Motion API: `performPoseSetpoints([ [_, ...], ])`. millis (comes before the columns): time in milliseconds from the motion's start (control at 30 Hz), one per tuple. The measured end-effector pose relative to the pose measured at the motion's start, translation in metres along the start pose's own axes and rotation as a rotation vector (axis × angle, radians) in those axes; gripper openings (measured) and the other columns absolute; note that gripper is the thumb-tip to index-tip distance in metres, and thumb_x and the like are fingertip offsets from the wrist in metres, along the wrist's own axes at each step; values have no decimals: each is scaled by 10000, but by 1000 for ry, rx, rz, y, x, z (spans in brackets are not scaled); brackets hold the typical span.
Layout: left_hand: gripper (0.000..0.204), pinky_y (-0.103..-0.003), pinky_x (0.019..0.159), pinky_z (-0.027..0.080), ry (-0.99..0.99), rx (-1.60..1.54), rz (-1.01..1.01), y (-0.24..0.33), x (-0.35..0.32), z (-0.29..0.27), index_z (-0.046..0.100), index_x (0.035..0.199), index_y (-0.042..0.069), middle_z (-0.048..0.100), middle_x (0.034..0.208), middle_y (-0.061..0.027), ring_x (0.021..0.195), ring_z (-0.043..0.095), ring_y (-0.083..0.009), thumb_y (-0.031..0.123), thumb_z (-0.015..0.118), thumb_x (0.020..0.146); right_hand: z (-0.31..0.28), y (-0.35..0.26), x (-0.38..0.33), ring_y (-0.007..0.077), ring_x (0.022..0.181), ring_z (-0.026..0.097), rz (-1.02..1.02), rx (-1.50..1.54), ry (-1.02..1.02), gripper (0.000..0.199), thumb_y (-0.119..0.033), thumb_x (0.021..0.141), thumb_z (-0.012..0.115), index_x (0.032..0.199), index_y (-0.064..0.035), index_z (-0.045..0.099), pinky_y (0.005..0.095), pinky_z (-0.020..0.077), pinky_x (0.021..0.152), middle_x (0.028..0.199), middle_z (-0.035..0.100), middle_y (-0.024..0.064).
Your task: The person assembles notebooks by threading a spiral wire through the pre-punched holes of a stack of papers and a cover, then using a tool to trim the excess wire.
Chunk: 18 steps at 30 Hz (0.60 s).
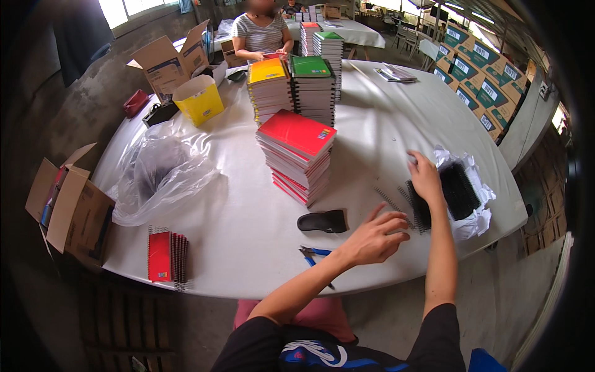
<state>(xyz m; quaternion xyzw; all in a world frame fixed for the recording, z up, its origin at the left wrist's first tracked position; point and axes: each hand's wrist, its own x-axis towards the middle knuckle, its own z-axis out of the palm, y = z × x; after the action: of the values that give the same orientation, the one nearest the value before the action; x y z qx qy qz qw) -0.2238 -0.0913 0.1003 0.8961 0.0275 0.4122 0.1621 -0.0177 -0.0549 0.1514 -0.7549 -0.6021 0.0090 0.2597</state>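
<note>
Over the table's front right, my left hand (378, 239) hangs with fingers apart and slightly bent, holding nothing I can see. Just beyond it my right hand (425, 176) is curled at the edge of the black spiral binding coils; a small pale spot shows at its fingertips, but what they hold is unclear. Many black coils (460, 191) lie bundled on crumpled white wrapping (482, 180). A few loose coils (390, 201) rest left of the bundle. Blue-handled pliers (308, 257) lie beside my left forearm, with a flat black pad (322, 221) behind them.
A tall pile of red-covered books (297, 133) stands mid-table, with yellow (268, 71) and green (311, 66) ones behind. Small red spiral notebooks (160, 255), a plastic bag (161, 173) and an open carton (83, 211) are at left. A person (260, 34) works across the table.
</note>
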Motion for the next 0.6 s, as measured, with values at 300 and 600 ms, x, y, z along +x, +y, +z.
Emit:
performPoseSetpoints([
  [300,279,-384,887,466,533,291,-433,43,-94,-143,698,969,93,593,1052,-119,1050,569,-298,-27,661,721,26,-186,88,235,903,630,-198,301,-372,757,-529,610,789,1109,14,623,328,487,800,957,668,136],
  [600,353,-357,843,471,704,64,-740,49,-142,-192,582,1182,74,582,1115,-113,1039,572,-223,99,641,835,-15,-231,34,269,796,656,-147,47,211,473,-315,609,846,902,-44,592,350,500,694,860,672,137],
])
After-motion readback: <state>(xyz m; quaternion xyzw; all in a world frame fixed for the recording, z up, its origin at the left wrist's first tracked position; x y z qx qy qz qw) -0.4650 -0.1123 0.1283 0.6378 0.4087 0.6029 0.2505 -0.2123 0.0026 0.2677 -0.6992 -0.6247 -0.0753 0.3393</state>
